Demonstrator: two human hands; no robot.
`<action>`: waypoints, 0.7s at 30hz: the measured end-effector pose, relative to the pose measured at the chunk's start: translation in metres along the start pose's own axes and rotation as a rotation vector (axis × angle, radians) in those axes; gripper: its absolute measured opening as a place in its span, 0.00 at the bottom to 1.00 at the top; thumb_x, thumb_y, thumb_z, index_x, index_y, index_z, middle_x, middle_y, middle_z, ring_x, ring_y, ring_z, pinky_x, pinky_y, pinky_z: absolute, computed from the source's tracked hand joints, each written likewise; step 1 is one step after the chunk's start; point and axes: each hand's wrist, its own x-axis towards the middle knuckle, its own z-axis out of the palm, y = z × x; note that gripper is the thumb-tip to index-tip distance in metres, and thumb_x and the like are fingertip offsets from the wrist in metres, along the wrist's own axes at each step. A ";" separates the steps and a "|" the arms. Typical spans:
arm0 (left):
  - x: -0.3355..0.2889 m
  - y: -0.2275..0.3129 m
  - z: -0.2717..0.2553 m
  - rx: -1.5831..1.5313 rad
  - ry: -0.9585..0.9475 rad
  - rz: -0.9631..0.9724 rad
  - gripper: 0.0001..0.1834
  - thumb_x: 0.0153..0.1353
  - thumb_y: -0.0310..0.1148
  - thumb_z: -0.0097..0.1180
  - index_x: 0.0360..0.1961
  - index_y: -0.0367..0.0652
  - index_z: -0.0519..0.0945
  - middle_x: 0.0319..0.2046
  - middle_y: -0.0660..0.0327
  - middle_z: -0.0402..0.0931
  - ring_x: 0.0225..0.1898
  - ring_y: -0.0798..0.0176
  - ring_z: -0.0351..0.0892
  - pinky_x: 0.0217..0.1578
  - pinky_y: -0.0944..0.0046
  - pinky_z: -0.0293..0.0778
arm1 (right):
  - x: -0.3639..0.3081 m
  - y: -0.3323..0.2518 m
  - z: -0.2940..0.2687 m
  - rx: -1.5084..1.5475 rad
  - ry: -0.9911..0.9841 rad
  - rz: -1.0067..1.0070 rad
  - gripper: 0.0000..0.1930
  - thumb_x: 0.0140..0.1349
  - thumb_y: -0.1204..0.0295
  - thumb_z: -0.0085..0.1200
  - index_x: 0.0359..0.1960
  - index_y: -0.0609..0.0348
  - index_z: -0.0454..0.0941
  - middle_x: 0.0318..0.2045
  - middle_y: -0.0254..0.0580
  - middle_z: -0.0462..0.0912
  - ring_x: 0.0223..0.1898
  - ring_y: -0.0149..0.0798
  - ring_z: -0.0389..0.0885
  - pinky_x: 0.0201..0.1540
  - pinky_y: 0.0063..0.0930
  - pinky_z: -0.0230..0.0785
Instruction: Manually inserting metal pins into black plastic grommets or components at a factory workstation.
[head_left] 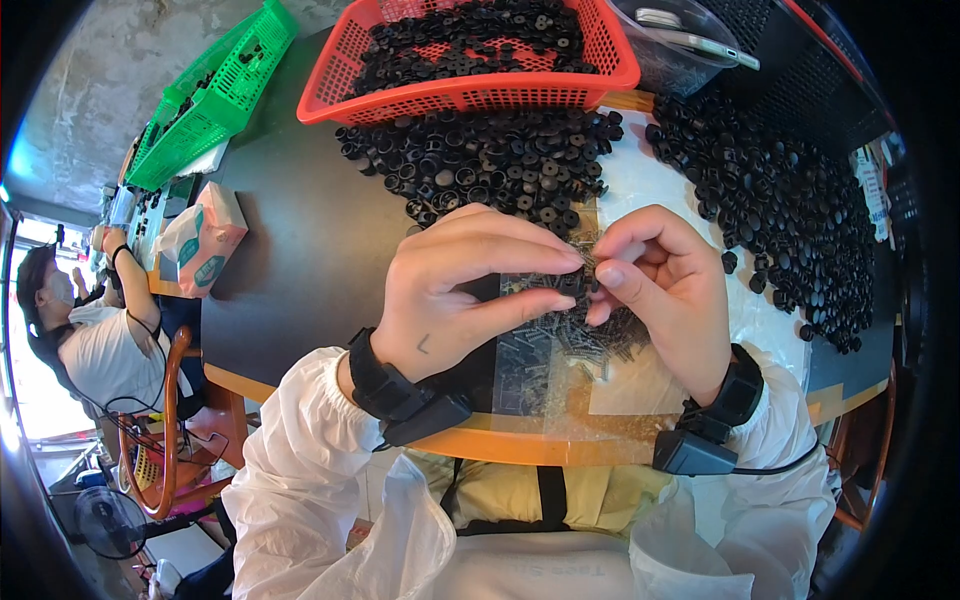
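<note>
- Left hand (pixel 455 290) and right hand (pixel 660 280), fingertips pinched together on one small black plastic part (pixel 573 284), near worktop (pixel 300 250) front edge.
- Small metal pins (pixel 580 340) piled just beneath.
- Loose black parts (pixel 500 160) behind; red basket (pixel 470 95) at back edge.

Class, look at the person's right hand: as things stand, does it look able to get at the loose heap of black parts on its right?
Probably yes. The right hand sits beside the heap of black parts, with only bare table between, though its fingertips are pinching a small black piece together with the left hand.
</note>
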 end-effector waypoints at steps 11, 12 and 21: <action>0.001 0.000 0.000 0.087 0.039 0.046 0.18 0.39 0.21 0.73 0.36 0.38 0.85 0.36 0.56 0.83 0.37 0.58 0.81 0.38 0.63 0.74 | -0.002 -0.001 0.002 -0.080 -0.028 -0.049 0.10 0.58 0.84 0.59 0.41 0.65 0.76 0.35 0.37 0.80 0.39 0.28 0.81 0.45 0.21 0.74; 0.001 0.001 0.000 0.081 0.038 0.032 0.18 0.39 0.21 0.73 0.36 0.38 0.85 0.36 0.55 0.83 0.37 0.58 0.81 0.38 0.63 0.74 | -0.001 -0.002 0.002 -0.106 -0.029 -0.057 0.11 0.57 0.84 0.59 0.41 0.64 0.76 0.36 0.37 0.80 0.40 0.28 0.80 0.47 0.21 0.73; 0.002 0.000 -0.003 0.197 0.015 0.114 0.19 0.36 0.25 0.74 0.35 0.45 0.86 0.37 0.59 0.81 0.37 0.60 0.78 0.38 0.64 0.72 | 0.004 -0.004 -0.004 -0.121 -0.140 0.073 0.15 0.58 0.81 0.60 0.47 0.63 0.75 0.40 0.35 0.78 0.40 0.26 0.77 0.47 0.22 0.73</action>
